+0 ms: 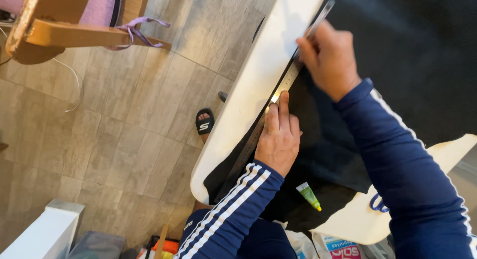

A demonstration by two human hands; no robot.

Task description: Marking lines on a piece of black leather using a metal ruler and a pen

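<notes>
Sleeves, navy with white stripes, reach in from the bottom edge toward the ruler, a long metal strip that lies on black cloth near the edge of a white table. Its long axis runs diagonally, from low on the left up to the top right. The left hand rests flat on the ruler's middle, fingers pressed together and pointing up along it. Just right of the ruler's near end, a small green tube lies on the cloth. Farther along, the right hand sits against the ruler's upper part, fingers curled and bunched; whether they pinch anything cannot be told. Beyond the ruler's left side, a sandalled foot stands on grey floor tiles.
</notes>
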